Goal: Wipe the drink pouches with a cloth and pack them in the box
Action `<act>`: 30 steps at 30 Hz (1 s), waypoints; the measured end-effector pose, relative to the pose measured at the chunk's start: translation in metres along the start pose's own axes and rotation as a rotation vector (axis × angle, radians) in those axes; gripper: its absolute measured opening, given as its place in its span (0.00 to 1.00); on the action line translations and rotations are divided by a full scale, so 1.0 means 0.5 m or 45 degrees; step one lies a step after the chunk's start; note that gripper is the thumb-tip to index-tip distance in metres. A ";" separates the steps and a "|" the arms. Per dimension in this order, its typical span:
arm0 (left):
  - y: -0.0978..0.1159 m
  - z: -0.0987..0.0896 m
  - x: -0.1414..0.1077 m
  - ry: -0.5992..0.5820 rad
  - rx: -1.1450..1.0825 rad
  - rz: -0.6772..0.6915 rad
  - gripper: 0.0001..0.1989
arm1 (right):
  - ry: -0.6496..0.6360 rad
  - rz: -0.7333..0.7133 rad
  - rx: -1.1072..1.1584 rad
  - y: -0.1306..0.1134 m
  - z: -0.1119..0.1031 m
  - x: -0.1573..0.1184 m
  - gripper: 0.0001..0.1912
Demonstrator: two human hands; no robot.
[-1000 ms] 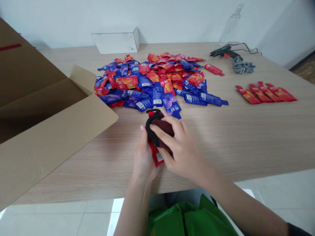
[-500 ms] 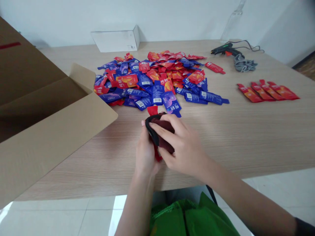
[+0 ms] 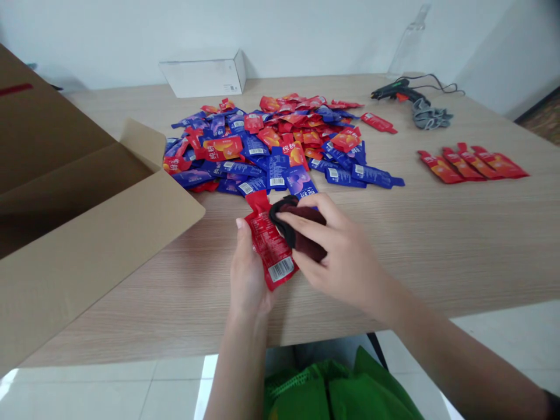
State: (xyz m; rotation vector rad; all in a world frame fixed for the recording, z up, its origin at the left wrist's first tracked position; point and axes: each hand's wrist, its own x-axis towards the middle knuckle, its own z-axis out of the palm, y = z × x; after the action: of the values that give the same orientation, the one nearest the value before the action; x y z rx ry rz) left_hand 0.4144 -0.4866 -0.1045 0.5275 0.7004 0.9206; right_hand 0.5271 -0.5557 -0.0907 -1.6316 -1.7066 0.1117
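Hands hold a red pouch and a dark cloth

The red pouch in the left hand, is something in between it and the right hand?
Yes, the dark cloth is. The right hand grips it, and it covers the upper right part of the red pouch. Nothing visible comes between the pouch and the left hand, which holds its left edge.
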 end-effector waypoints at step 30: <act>-0.073 0.100 -0.008 -0.246 0.471 0.078 0.18 | 0.069 0.534 0.469 0.016 -0.094 -0.075 0.18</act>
State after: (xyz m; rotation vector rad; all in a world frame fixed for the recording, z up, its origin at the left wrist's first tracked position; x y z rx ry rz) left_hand 0.4689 -0.5144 -0.0948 0.9573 0.6841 0.7868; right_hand 0.5561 -0.6074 -0.0786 -1.6626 -1.1949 0.5468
